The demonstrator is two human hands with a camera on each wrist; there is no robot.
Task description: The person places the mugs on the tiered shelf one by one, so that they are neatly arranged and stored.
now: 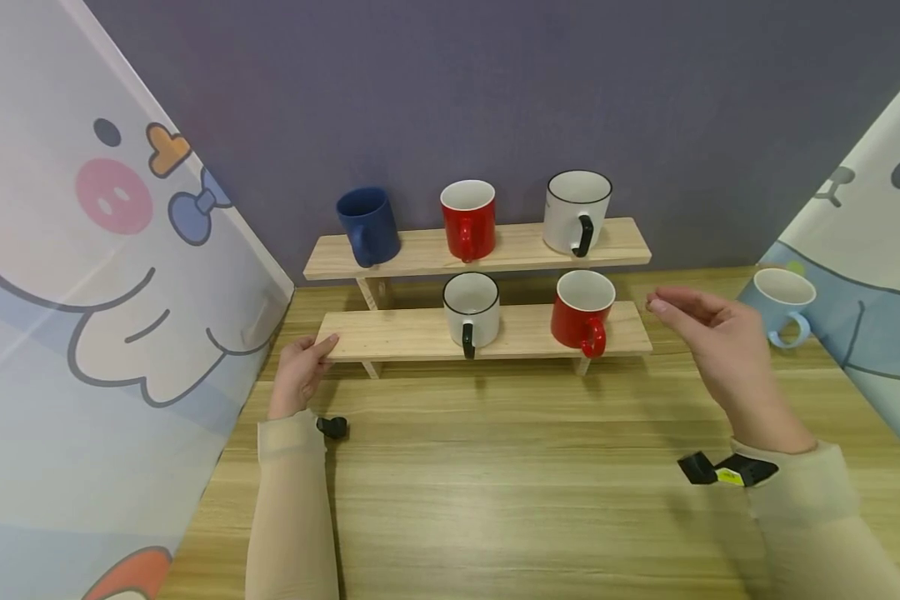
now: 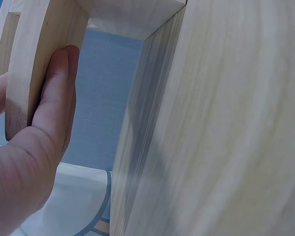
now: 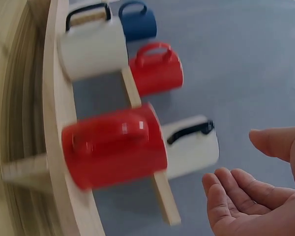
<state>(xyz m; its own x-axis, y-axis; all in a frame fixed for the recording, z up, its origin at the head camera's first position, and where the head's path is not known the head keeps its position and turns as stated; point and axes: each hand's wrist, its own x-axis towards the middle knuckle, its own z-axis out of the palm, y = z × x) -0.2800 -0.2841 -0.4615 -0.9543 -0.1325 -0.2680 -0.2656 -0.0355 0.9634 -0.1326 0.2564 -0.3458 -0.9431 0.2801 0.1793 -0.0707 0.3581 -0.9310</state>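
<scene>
At the left end of the two-tier wooden shelf, my left hand (image 1: 297, 373) grips the lower board (image 1: 386, 333), thumb on top and fingers underneath. In the left wrist view those fingers (image 2: 56, 93) lie along the board's underside. My right hand (image 1: 731, 354) is in the air off the shelf's right end, fingers loosely bent and apart from the thumb, holding nothing. Nearest to it on the lower board stands a red mug (image 1: 576, 321), handle toward me. Left of that is a white mug with a black handle (image 1: 480, 312).
The upper board (image 1: 420, 254) bears a dark blue mug (image 1: 378, 233), another red mug (image 1: 482, 225) and a larger white mug with a black handle (image 1: 566, 217). A light blue mug (image 1: 772, 308) stands on the table (image 1: 495, 483) by the right wall panel. A grey wall (image 1: 450, 100) rises behind.
</scene>
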